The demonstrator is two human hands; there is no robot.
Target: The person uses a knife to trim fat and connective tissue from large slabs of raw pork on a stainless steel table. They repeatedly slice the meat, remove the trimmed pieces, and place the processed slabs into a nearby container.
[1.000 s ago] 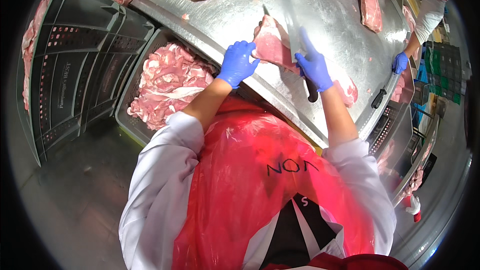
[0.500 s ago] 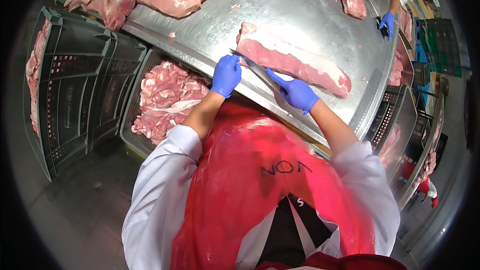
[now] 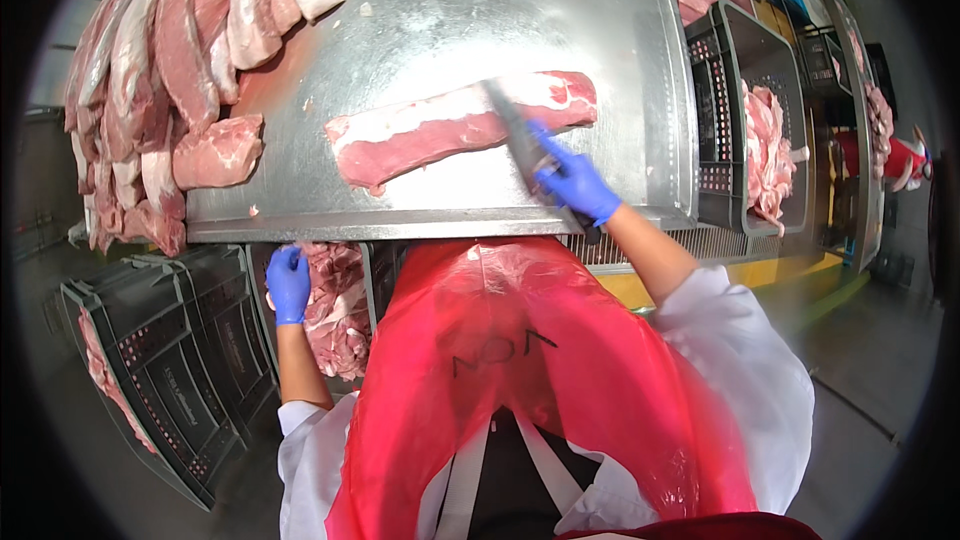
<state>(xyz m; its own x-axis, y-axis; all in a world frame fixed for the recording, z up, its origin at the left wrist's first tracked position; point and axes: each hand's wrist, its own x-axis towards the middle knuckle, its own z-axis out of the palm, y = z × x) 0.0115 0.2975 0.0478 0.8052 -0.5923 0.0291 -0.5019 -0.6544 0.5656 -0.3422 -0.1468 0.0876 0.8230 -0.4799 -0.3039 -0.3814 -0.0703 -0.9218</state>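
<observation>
On the metal table [image 3: 420, 40] lies a long pork loin [image 3: 450, 130], pink with a white fat strip along its far side. My right hand [image 3: 578, 185], in a blue glove, is closed around a knife [image 3: 516, 128]. The blade is blurred and reaches over the right part of the loin, its dark handle end showing below the hand. At the left, my blue-gloved left hand [image 3: 288, 285] is over a crate [image 3: 258, 265] of meat trimmings [image 3: 337, 310], just off the table's front edge. Its fingers are curled in; what they hold, if anything, cannot be made out.
Several meat pieces [image 3: 165, 50] are heaped on the table's left side. A raised rim [image 3: 400, 228] runs along the front. Dark stacked crates [image 3: 180, 360] stand at the lower left. Another crate [image 3: 715, 120] with meat stands to the right; a person in red [image 3: 900, 160] is farther off.
My left hand has moved away from the loin, left to the trimmings crate. My right hand has lifted the knife across the loin. The view has turned, so the table now sits straighter.
</observation>
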